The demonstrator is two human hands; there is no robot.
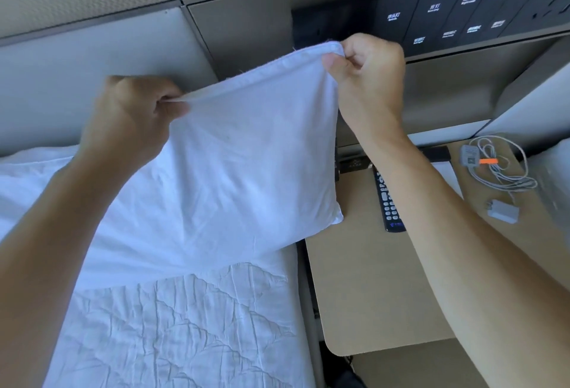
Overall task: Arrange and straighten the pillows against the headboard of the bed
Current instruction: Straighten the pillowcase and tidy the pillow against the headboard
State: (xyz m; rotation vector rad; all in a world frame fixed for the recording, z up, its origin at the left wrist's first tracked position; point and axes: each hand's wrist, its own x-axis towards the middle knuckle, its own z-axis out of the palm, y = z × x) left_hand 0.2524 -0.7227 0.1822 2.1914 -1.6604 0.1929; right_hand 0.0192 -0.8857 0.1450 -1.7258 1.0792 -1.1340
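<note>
- Pinching the pillow's (246, 153) top edge, the left hand (135, 116) is closed on a fold of white fabric near the upper left corner.
- The upper right corner is gripped by the right hand (368, 79), fingers curled shut around the seam.
- The pillow is held up by that edge, which is stretched taut between the two hands and slopes up toward the right.
- Its lower part rests on the bed (185, 326), at the right side of the mattress, in front of the headboard (92, 57).
- A second pillow (27, 177) is seen lying at the left, partly hidden behind the left forearm.
- A quilted white cover is spread over the bed below the pillows.
- A nightstand (364, 295) stands just beside the bed on the right.
- A remote (389, 202) lies on it, close to the pillow's lower right corner.
- A coiled cable (499, 168) and a charger (502, 211) lie farther right on the same top.
- A dark switch panel (438, 17) is set in the wall above the nightstand, behind the right hand.
</note>
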